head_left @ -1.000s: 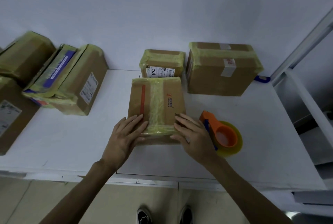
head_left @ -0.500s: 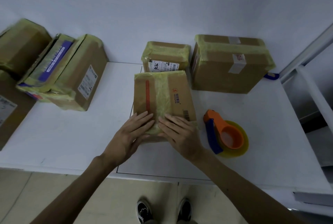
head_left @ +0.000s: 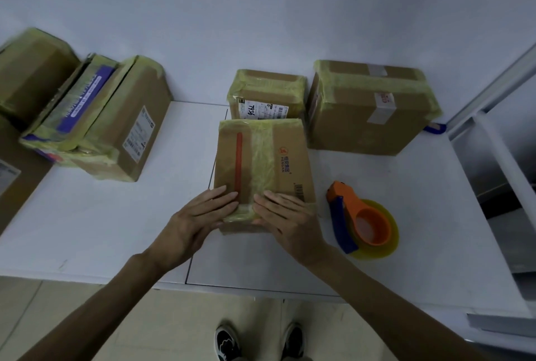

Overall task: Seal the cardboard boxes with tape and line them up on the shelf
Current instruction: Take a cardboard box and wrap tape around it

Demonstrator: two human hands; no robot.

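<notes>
I see the left hand (head_left: pixel 200 215) and right hand (head_left: pixel 287 215) both flat, fingers straight, pressing yellowish tape over the near edge of the Hengan cardboard box (head_left: pixel 278 163). That box lies mid-surface on the white shelf (head_left: pixel 101 224), close in front of a smaller labelled box (head_left: pixel 266 87). The tape dispenser (head_left: pixel 365 221) sits just right of the right hand. Bare surface stretches left toward the taped boxes (head_left: pixel 130 128).
</notes>
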